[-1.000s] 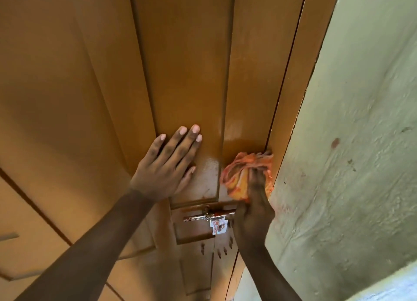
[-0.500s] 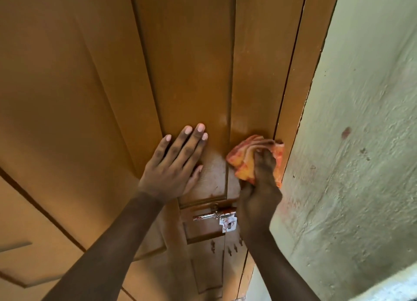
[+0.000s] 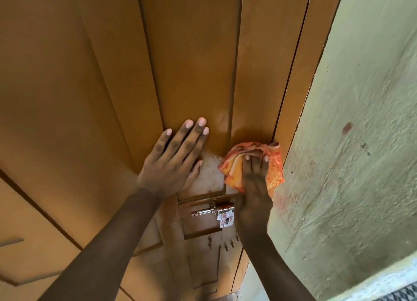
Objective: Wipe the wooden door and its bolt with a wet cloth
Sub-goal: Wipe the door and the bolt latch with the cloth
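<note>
The right hand [image 3: 253, 183] presses the cloth [image 3: 273, 165] flat-fingered against the door [image 3: 191, 64], above the bolt [image 3: 212, 210]. The left hand [image 3: 173, 161] rests open on the door.

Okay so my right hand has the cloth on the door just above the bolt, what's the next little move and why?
Probably slide the right hand and cloth down onto the bolt. The cloth sits against the door near its right edge, just above the bolt, which shows reddish smears, and the left hand lies flat on the panel.
</note>
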Demonstrator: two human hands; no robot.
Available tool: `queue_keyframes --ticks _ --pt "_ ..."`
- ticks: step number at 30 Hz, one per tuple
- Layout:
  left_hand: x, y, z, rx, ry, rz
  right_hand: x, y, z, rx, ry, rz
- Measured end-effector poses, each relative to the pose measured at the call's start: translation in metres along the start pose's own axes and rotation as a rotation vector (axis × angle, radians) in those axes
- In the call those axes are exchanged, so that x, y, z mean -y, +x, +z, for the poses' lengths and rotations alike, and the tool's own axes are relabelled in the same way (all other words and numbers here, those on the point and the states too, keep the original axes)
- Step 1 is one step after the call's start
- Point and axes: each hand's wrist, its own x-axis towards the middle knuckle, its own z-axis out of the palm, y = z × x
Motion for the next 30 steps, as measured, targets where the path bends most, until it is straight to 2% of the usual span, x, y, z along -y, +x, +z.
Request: queue_keyframes --ticks 2,7,9,13,15,19,21,24,26,30 --pt "0.000 -0.001 0.000 -0.003 -0.003 -0.005 -0.018 -0.013 -0.009 0.005 -0.010 -0.011" --pt "0.000 0.002 -0.002 -0.006 -0.014 -0.015 0.001 0.009 -0.005 -0.177 0.180 0.362" --pt "0.000 0.002 -0.002 -0.003 -0.012 -0.008 0.016 0.015 0.003 -0.150 0.164 0.300" --pt "0.000 0.001 -0.002 0.000 -0.009 -0.003 -0.003 -0.006 -0.004 -0.008 0.026 -0.014" --pt "0.000 0.001 -0.001 0.000 -0.002 -0.003 -0.011 -0.013 -0.014 -0.051 0.063 0.040" --pt "0.000 0.001 -0.002 -0.004 -0.004 -0.007 0.007 0.008 -0.009 -0.251 0.266 0.369" --pt "0.000 0.001 -0.002 -0.001 0.004 -0.006 0.018 0.016 -0.002 -0.233 0.272 0.325" --pt "0.000 0.001 -0.002 0.003 0.007 -0.002 0.008 0.006 0.001 -0.080 0.098 0.092" --pt "0.000 0.001 -0.002 0.000 0.007 -0.002 -0.008 -0.003 -0.007 -0.043 0.041 0.025" --pt "0.000 0.001 -0.002 -0.005 0.013 -0.002 -0.009 0.007 -0.013 -0.207 0.190 0.265"
